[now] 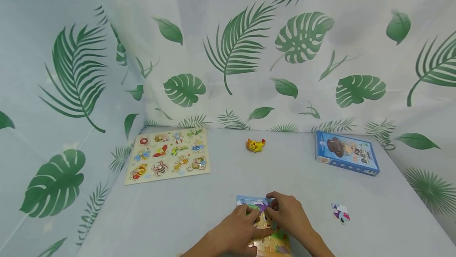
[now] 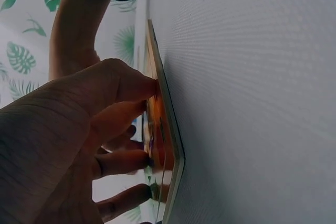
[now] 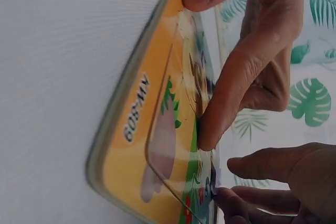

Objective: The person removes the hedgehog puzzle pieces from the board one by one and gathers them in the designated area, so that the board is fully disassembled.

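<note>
A jigsaw puzzle board (image 1: 263,245) with a colourful cartoon picture lies at the table's near side, its orange border (image 3: 139,98) showing in the right wrist view. My left hand (image 1: 236,229) lies over its left part. The left thumb (image 2: 131,86) rests at the board's edge while the other fingers touch the picture. At the upper right of the board, my right hand (image 1: 290,213) has bent fingers at the surface. Whether these pinch a piece is hidden. A loose jigsaw piece (image 1: 341,214) lies to the right of the right hand.
Back left on the table is a wooden insect puzzle board (image 1: 170,155). A small yellow toy figure (image 1: 255,145) lies at the back middle. The blue puzzle box (image 1: 347,153) sits back right. Leaf-printed cloth (image 1: 242,51) hangs behind and at the sides.
</note>
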`<state>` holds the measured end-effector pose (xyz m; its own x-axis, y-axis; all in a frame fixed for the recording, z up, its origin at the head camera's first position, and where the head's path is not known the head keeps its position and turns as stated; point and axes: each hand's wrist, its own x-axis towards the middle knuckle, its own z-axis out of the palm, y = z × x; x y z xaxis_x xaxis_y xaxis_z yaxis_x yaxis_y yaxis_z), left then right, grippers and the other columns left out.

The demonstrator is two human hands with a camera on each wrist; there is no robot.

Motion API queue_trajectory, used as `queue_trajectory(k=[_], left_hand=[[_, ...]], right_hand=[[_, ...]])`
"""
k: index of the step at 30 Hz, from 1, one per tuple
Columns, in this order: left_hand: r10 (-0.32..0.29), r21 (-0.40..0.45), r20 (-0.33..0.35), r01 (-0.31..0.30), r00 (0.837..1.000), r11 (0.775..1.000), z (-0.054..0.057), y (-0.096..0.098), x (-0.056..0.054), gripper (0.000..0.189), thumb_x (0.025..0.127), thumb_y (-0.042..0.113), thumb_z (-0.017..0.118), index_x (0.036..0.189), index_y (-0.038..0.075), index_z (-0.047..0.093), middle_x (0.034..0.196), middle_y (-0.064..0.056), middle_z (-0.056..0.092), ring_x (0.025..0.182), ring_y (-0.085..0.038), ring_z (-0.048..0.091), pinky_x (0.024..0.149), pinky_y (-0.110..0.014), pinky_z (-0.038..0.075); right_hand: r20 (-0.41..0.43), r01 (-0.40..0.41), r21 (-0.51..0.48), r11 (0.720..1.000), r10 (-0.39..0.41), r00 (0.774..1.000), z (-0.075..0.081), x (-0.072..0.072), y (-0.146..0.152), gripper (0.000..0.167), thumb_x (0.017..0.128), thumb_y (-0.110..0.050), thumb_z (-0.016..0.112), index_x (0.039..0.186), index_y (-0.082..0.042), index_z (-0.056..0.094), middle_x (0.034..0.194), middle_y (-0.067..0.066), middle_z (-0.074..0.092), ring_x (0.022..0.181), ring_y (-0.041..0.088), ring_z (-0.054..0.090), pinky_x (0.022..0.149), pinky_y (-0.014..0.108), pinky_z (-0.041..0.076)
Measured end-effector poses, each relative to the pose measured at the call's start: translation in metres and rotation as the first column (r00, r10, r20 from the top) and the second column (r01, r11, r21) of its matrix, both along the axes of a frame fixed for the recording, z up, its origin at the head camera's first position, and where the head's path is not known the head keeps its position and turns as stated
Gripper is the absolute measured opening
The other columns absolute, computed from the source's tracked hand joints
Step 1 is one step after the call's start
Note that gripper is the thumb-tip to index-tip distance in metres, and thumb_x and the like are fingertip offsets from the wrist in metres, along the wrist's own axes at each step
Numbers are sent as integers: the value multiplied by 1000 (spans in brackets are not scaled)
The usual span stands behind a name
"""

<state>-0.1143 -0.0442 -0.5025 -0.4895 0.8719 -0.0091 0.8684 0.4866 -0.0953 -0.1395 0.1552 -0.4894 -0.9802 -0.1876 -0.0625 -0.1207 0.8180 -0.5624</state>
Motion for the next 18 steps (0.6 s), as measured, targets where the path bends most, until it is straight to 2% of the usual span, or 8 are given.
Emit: queue_trajectory(k=[6,13,18], left_hand=[[-19,9,2,19,1000,1000,3,0,1,59,89,58,61,145,46,47,110,8,45,104,-12,43,85,-27,38],[29,9,66,-29,997,1000,8,1,3,60,87,55,65,143,48,48,111,8,46,106,-14,44,81,-27,43],[84,-54,44,-81,996,995,10,5,8,61,86,61,63,144,50,46,116,9,49,115,-21,46,94,-37,42]], right_hand=[[2,12,-56,998,-12,1000,-7,-4,3,17,82,-9,75,99,-8,75,69,-10,58,59,8,52,57,28,44],[47,9,-124,992,-3,999,-10,-7,7,11,83,-10,77,93,-12,76,72,-11,60,64,9,55,61,30,46],[67,2,-181,983,10,998,-10,-10,10,8,84,-8,76,92,-12,75,75,-9,64,68,10,59,64,30,49]])
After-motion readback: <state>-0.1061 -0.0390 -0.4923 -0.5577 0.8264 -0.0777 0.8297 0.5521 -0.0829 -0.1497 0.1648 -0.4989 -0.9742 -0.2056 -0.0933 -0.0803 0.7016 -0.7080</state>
